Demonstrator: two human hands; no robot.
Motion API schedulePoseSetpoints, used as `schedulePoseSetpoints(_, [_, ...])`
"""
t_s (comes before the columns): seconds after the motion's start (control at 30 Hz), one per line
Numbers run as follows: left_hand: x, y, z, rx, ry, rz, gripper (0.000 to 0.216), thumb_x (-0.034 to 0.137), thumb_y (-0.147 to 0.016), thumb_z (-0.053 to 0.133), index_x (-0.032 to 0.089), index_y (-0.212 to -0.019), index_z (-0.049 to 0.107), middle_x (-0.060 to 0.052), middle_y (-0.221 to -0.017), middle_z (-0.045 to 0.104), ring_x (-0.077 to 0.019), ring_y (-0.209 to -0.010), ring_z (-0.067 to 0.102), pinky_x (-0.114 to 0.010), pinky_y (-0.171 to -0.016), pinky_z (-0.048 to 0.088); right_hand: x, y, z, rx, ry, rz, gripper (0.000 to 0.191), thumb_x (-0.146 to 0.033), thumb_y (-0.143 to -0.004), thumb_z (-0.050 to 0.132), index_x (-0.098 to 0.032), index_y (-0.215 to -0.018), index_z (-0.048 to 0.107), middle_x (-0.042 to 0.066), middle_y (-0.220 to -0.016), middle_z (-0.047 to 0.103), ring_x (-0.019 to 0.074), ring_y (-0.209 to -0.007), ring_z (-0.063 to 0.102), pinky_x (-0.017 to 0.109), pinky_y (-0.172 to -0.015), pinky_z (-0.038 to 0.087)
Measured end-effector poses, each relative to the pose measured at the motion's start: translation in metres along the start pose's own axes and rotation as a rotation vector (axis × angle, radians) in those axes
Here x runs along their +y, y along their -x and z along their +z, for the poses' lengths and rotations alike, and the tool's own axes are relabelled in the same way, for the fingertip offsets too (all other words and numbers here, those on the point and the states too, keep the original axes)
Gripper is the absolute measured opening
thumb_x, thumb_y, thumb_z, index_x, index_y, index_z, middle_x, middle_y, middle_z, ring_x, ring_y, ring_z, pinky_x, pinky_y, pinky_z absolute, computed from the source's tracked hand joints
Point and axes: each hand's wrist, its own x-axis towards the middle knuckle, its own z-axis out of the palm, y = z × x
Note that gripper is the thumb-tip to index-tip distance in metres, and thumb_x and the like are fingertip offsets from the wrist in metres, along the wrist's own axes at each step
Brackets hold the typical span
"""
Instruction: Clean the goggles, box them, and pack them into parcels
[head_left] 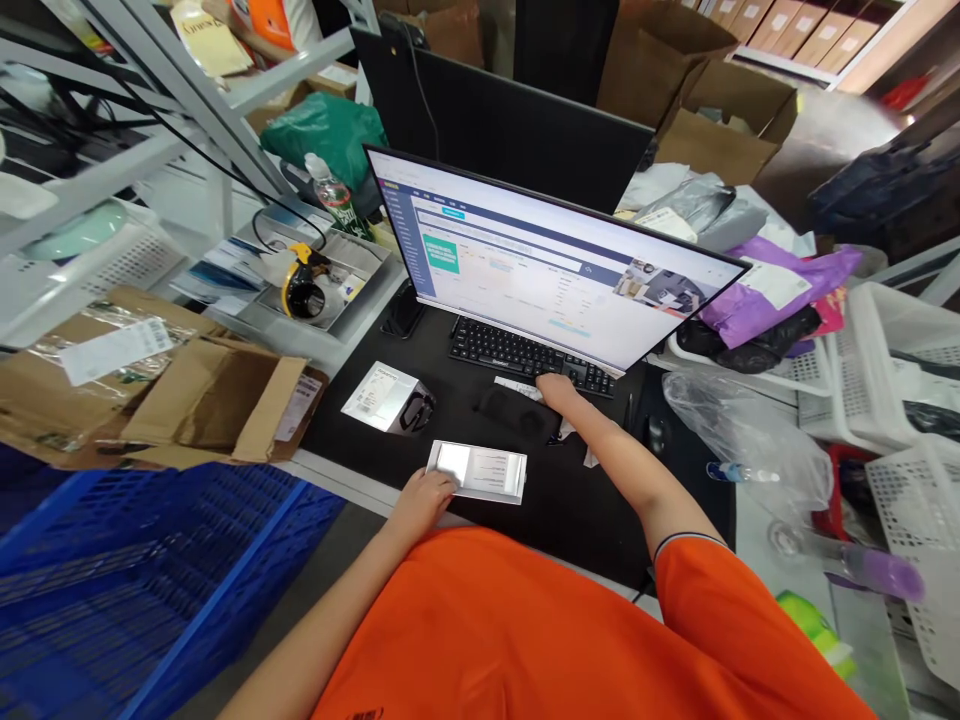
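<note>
My left hand (422, 497) grips the left end of a small white box (480, 471) that lies on the black desk mat (570, 500) near the front edge. My right hand (559, 387) reaches forward to the black keyboard (517, 352), its fingers curled down onto the keys below the monitor (540, 255). A dark flat object (517, 412) lies just under my right wrist. A second white box (382, 397) with a black item beside it sits to the left on the mat.
An opened cardboard box (187, 400) and a blue plastic crate (142, 580) stand at the left. A tray (360, 258) holds a yellow tape dispenser (304, 285). White baskets (900, 350), purple mailer bags (780, 285) and a clear plastic bag (742, 430) crowd the right.
</note>
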Motion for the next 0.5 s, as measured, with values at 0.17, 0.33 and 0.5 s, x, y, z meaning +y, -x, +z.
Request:
schedulePoseSetpoints(0.17, [0.000,0.001,0.002,0.021,0.000,0.007,0.017,0.016,-0.094,0.055,0.020,-0.094,0.072,-0.005,-0.097,0.073,-0.0222,-0.095,0.064,-0.037,-0.088,0.037,0.003,0.006,0.001,-0.006,-0.034,-0.024,0.021,-0.029,-0.090,0.070,-0.014,-0.106,0.071,0.009,-0.113,0.073,0.0213,-0.105,0.069,0.037,-0.092,0.054])
schedulePoseSetpoints(0.33, [-0.002,0.001,0.005,0.070,-0.002,0.050,0.018,0.017,-0.095,0.054,0.021,-0.092,0.071,-0.004,-0.095,0.073,-0.0201,-0.093,0.063,-0.036,-0.087,0.036,0.016,0.022,-0.009,0.094,-0.057,0.019,0.026,-0.024,-0.086,0.068,-0.016,-0.111,0.073,0.015,-0.116,0.073,0.0250,-0.110,0.068,0.030,-0.088,0.051])
schedulePoseSetpoints(0.5, [-0.004,-0.002,0.003,0.064,-0.003,0.064,0.018,0.019,-0.096,0.053,0.021,-0.091,0.071,-0.004,-0.094,0.072,-0.0190,-0.091,0.062,-0.035,-0.085,0.037,0.026,0.067,-0.032,0.239,-0.122,0.091,0.029,-0.027,-0.090,0.061,-0.018,-0.116,0.069,0.012,-0.107,0.075,0.0261,-0.104,0.069,0.031,-0.085,0.050])
